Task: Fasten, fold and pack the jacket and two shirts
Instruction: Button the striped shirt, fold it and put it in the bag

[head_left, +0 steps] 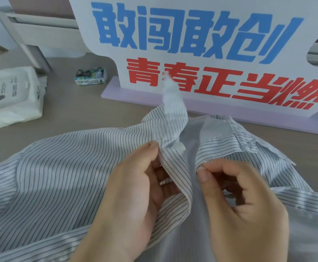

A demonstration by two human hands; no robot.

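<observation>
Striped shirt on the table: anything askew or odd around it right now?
The striped shirt lies rumpled, its front open between the left hand and right hand, one collar point sticking upward. A crumpled small packet lies by the sign. Nothing spilled.

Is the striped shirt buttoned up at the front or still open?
Open. The striped shirt has its two front edges apart, inner lining showing between them; the left hand and right hand each pinch one edge.

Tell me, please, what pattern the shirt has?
Thin dark stripes on white, in the head view: shirt.
</observation>
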